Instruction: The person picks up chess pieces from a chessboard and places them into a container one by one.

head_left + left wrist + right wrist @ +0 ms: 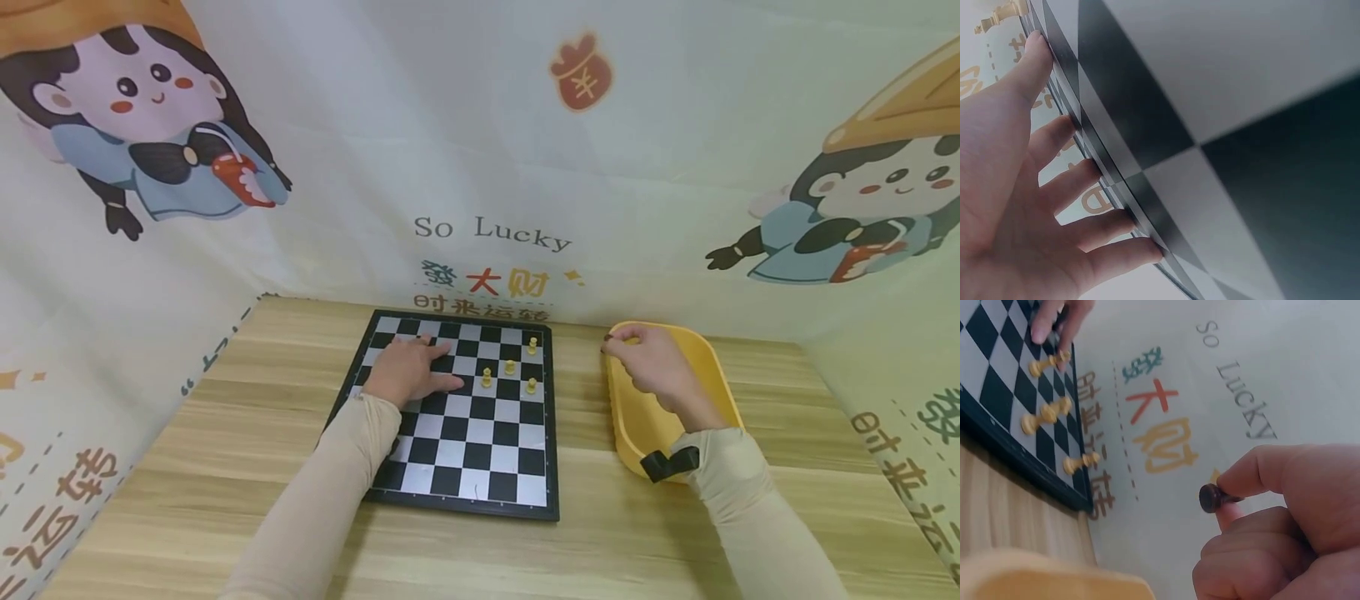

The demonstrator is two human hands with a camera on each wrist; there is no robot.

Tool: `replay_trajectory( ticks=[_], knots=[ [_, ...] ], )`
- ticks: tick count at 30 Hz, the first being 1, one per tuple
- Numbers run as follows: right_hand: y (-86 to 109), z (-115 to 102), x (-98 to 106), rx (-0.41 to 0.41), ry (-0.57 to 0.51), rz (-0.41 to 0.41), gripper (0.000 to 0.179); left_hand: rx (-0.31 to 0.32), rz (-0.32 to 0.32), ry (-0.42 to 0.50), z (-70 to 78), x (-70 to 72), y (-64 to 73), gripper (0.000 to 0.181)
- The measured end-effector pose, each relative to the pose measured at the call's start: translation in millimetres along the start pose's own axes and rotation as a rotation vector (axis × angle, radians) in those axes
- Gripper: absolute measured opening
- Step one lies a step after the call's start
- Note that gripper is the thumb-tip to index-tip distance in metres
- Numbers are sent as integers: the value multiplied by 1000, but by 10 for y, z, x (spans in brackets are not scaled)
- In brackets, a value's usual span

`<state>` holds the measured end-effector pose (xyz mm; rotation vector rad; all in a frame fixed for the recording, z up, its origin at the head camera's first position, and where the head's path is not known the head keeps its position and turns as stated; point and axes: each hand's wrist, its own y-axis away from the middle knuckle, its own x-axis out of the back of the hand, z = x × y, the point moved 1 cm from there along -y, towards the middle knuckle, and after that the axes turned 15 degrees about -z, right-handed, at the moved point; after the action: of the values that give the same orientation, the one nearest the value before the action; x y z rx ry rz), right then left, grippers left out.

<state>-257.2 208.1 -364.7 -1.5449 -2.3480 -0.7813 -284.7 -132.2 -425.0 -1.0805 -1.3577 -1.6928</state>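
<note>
The left hand (407,368) rests spread on the chessboard (480,454) toward ten o'clock; the right hand (652,358) pinches a dark chess piece (1211,498) by the yellow tray (703,375) rim's ten o'clock.

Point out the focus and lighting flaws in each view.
Head view: soft, fairly even light, faint shadows on the table; left wrist view: the board looks dim and soft up close, the backdrop pale and washed out; right wrist view: the near tray rim is blurred, the dark chess piece clearer.
</note>
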Motion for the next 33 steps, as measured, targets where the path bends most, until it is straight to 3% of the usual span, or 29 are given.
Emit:
replay_trajectory(
  ticks=[12,17,27,33],
  knots=[
    [-18,69,375,-42,-40,-39,53,12,-5,17,-4,-5,-31,82],
    [-61,161,473,-41,-48,-66,50,14,-2,23,-9,-10,-54,82],
    [-201,340,520,-9,-85,-136,35,8,9,13,-4,0,-8,82],
    [-292,474,510,-33,-46,-162,29,4,14,11,-2,-5,-3,81]
  ],
)
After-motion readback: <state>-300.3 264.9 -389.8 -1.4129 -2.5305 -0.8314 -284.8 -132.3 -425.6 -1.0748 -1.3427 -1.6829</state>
